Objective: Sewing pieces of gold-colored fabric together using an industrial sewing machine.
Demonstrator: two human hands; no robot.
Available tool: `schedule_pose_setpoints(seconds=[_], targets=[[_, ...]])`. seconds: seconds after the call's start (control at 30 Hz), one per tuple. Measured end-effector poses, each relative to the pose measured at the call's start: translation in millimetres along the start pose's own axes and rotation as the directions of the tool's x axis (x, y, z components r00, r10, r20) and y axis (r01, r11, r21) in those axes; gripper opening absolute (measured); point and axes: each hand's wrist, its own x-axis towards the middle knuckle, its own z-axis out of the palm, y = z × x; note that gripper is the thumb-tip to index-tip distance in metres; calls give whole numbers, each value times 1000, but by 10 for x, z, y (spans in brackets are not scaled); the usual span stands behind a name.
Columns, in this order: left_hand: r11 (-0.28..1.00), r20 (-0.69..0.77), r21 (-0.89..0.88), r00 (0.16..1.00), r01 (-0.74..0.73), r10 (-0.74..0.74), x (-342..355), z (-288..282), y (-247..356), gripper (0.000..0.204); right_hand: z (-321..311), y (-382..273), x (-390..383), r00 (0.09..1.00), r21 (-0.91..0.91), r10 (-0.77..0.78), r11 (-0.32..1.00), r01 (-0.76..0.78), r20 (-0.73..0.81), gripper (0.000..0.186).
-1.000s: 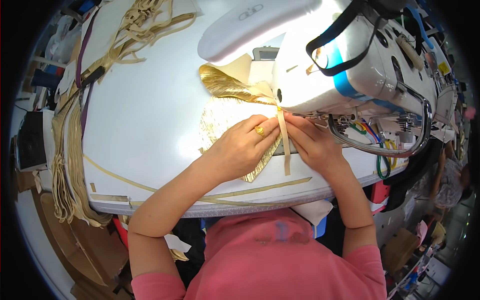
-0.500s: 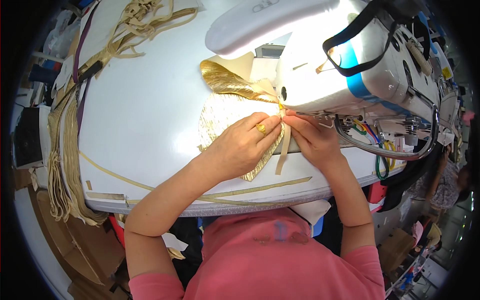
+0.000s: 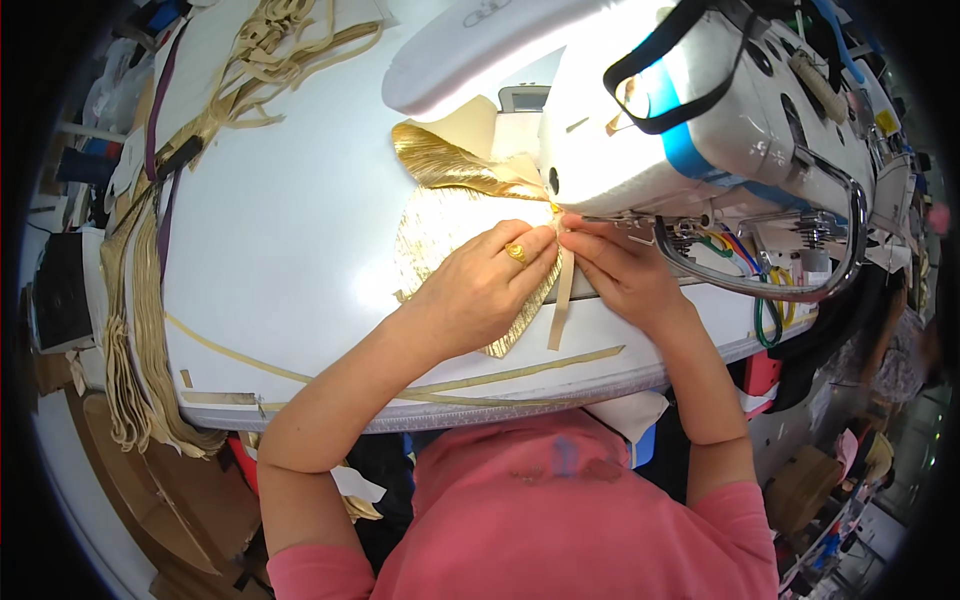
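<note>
A shiny gold pleated fabric piece (image 3: 428, 232) lies on the white table, its upper part folded back beside the sewing machine's (image 3: 610, 150) needle area. Along its right edge hangs a narrow beige strip (image 3: 561, 312). My left hand (image 3: 488, 287), with a gold ring, is closed at that edge, its fingertips pressed together on the gold fabric. Opposite it, my right hand (image 3: 628, 275) pinches the beige strip by the edge, just below the needle area. Both thumbs and the exact grip are partly hidden.
A curved metal rod (image 3: 850, 240) juts from the machine at right. Bundles of beige strips (image 3: 160, 340) hang over the table's left edge, with more strips (image 3: 285, 50) at the back. Measuring tape (image 3: 480, 412) runs along the front edge. A cardboard box (image 3: 150, 480) stands lower left.
The view has shifted slightly, so the machine sits a little farther left in it. Both hands stay at the fabric edge in nearly the same pose.
</note>
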Motion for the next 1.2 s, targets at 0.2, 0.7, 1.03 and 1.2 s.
schedule_pose_setpoints(seconds=[0.2, 0.7, 1.03, 1.2], targets=[[1000, 11, -12, 1000, -10, 10, 11, -17, -5, 40, 51, -5, -13, 995, 88, -46, 995, 53, -84, 30], [989, 48, -112, 994, 101, -96, 55, -134, -30, 45, 34, -6, -30, 987, -236, -157, 961, 142, -45, 30], [999, 90, -26, 996, 23, -21, 105, -113, -72, 45, 37, -10, 2, 961, -230, -211, 959, 167, -181, 32], [999, 120, -46, 993, -5, 10, 119, -160, -141, 46, 24, -22, 13, 965, -252, -219, 951, 178, -142, 31]])
